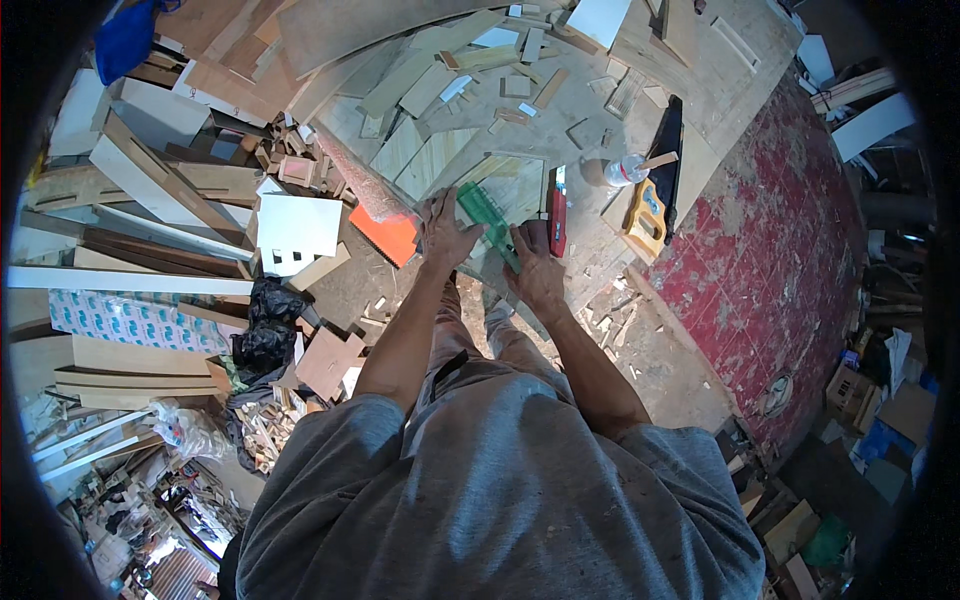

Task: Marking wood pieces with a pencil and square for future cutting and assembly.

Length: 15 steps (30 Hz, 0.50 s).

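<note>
A translucent green plastic ruler (486,214) lies diagonally on pale boards (517,183) at the centre. My left hand (447,236) rests beside its left edge, fingers spread forward on the work, thumb reaching toward the ruler. At the ruler's lower right end, my right hand (536,262) has bent fingers pressed on it. A red, narrow tool (557,225) lies just right of that hand. An orange spiral notebook (383,238) is left of my left hand, below a pinkish rolled or wrapped piece (370,190).
A yellow-handled saw (647,216) and plastic bottle (628,171) sit on the worktop's right. Wood offcuts (420,90) cover its far part. Stacked boards (150,175), a white square panel (298,227) and black bags (265,330) fill the left. A dusty red surface (760,260) spans the right.
</note>
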Motion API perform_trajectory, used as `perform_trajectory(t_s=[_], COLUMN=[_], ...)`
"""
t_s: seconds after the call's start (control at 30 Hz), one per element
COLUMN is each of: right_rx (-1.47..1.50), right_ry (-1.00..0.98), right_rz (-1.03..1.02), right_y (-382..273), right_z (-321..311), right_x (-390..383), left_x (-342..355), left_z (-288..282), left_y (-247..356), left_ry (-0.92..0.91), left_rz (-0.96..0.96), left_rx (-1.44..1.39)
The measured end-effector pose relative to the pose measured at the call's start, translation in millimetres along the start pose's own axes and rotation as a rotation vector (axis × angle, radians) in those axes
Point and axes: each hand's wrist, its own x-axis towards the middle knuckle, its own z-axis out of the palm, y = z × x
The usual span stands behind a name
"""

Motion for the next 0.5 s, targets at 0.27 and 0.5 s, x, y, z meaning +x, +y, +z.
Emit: perform_trajectory(t_s=[0.27,0.5], right_rx=[0.044,0.047], right_ry=[-0.254,-0.260], right_rz=[0.058,0.094], right_y=[-23,-18], right_z=[0,10], right_x=[-7,-10], left_x=[-11,-16], left_z=[-8,-4], left_y=[-21,-13], left_ry=[0.087,0.039], left_rz=[0.103,0.046], left_rx=[-0.055,-0.029])
